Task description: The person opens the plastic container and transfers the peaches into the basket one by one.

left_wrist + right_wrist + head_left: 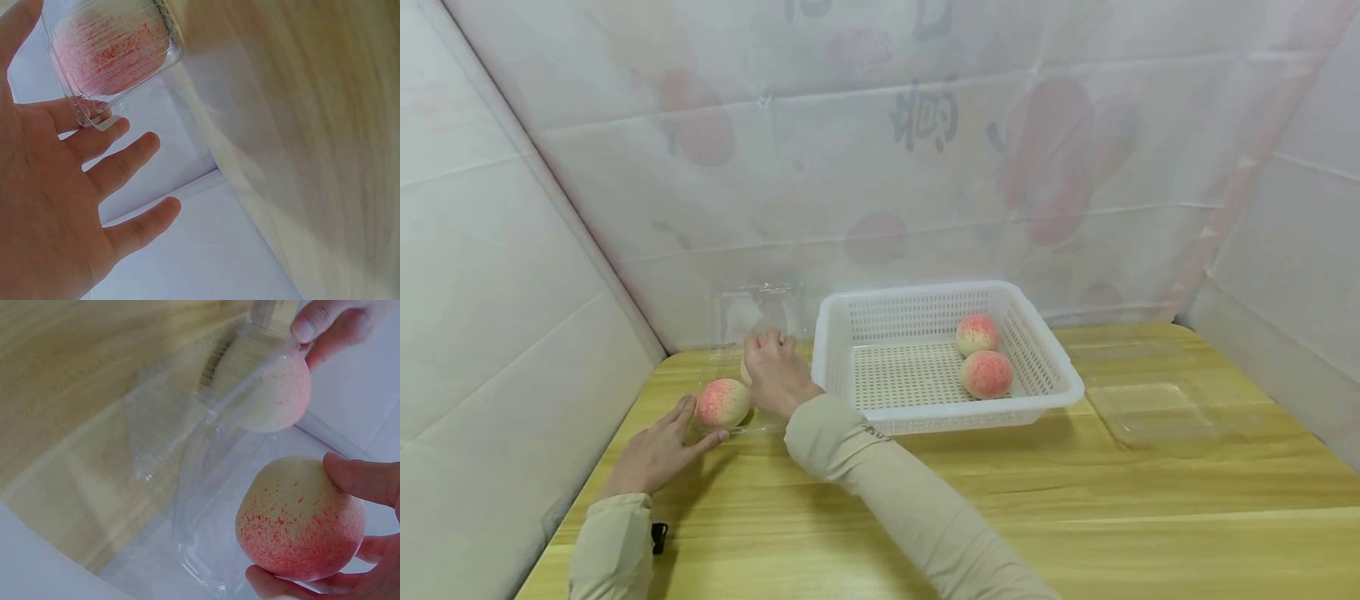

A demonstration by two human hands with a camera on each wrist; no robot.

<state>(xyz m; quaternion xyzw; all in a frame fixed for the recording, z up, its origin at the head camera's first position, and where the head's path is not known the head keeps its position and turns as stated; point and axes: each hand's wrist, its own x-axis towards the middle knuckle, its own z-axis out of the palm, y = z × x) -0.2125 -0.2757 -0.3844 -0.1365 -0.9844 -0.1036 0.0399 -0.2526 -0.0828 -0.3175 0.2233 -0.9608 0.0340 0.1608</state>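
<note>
My right hand [772, 372] grips a pink-and-cream peach [300, 519] between thumb and fingers, over the clear plastic box [84, 115] at the left of the table. Inside the box's front part sits another peach [722, 403]. Beside it my left hand [658, 450] touches the box at its front left corner, the fingers mostly straight and spread apart. The box's raised clear lid [760, 312] stands behind, against the backdrop. Right of my right hand is a white slotted basket [947, 419], with two peaches [987, 375] at its right end.
Another clear plastic container [1157, 408] lies on the right side of the wooden table [1075, 517]. A printed cloth [820, 167] hangs close behind the basket. White side walls [497, 333] border the table.
</note>
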